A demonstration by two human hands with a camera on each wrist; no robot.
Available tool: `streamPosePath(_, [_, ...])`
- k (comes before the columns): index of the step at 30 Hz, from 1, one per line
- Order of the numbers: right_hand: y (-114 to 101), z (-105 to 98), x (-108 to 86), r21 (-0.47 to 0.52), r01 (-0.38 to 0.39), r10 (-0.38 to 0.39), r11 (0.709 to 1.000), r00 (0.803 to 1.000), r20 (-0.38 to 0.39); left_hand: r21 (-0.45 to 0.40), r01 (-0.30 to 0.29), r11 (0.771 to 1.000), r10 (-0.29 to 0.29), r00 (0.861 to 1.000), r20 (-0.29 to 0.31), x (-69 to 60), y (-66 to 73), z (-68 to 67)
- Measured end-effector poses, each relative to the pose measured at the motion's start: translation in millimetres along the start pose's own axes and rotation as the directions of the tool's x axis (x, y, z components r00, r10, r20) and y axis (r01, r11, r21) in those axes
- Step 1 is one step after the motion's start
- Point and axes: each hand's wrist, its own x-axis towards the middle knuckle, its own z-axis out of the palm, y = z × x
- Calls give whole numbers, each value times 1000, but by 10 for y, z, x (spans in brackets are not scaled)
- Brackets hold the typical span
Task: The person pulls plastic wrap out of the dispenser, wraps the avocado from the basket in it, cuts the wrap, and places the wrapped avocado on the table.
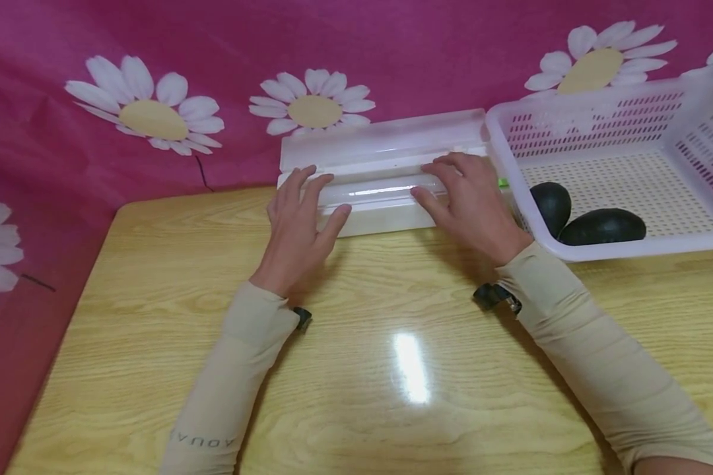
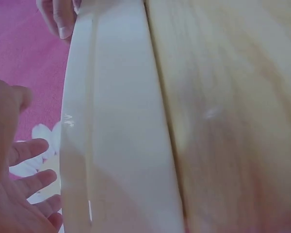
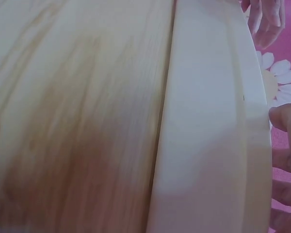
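A long white cling film dispenser box (image 1: 380, 223) lies at the back of the table, its clear lid (image 1: 386, 135) tipped back. Inside lies a shiny, clear-wrapped roll (image 1: 371, 191). My left hand (image 1: 291, 227) is over the box's left end, fingers spread and loosely bent. Over the right end is my right hand (image 1: 472, 204), its thumb and forefinger apart by the roll. Whether either hand touches the roll is hard to tell. Both wrist views show the box's front wall (image 2: 121, 97), with the fingers (image 3: 286, 158) beyond its top edge.
A white plastic basket (image 1: 647, 249) stands to the right of the box, with two dark oval vegetables or fruits (image 1: 603, 226) in it. A small green piece (image 1: 502, 183) shows at the box's right end. Behind the wooden table (image 1: 356, 396) hangs a pink flowered cloth (image 1: 422, 59).
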Motion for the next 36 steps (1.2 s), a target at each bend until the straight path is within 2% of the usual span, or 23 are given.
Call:
streamPosePath(4, [17, -13, 4, -26, -24, 25, 999, 999, 35, 14, -2, 1000, 2, 1000, 22, 37, 22, 13])
streamPosePath(8, [14, -32, -8, -48, -39, 42, 998, 997, 71, 3, 3, 1000, -4, 997, 74, 57, 36, 29])
streamPosePath(12, [27, -41, -1, -85, -3, 9, 996, 997, 74, -13, 21, 1000, -19, 990, 141, 64, 90, 30])
streamPosePath(15, [33, -42, 6, -95, 36, -29, 995, 997, 72, 26, 25, 999, -30, 985, 171, 68, 110, 40])
streamPosePath(23, [26, -24, -7, -111, 38, -24, 993, 992, 123, 102, 35, 994, -54, 980, 189, 61, 87, 56])
streamPosePath(32, [17, -22, 8, -110, 25, -11, 994, 992, 126, 118, 43, 992, -64, 981, 185, 87, 85, 31])
streamPosePath(36, [20, -12, -2, -119, 26, -11, 993, 992, 129, 113, 52, 992, -76, 974, 214, 90, 77, 11])
